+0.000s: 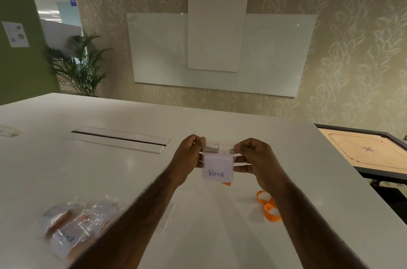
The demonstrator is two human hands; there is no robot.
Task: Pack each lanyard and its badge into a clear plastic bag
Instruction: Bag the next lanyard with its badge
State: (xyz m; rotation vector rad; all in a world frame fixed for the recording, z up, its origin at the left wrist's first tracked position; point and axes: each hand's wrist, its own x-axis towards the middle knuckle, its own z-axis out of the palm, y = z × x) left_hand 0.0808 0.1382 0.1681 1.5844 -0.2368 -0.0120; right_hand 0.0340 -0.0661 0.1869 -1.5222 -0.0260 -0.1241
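Observation:
I hold a small clear plastic bag [217, 152] up above the white table [132, 169]. Inside it is a white badge [217, 168] marked "BETA" with a metal clip at its top, and a bit of orange lanyard shows at the bag's bottom. My left hand [189, 156] pinches the bag's top left corner. My right hand [253, 158] pinches its top right corner. Another orange lanyard [267, 204] lies looped on the table under my right forearm.
Several packed bags [72, 226] with badges and orange lanyards lie at the near left. An empty clear bag [168, 213] lies flat between my arms. A cable hatch [119, 138] is set in the table. A carrom board [363, 152] stands to the right.

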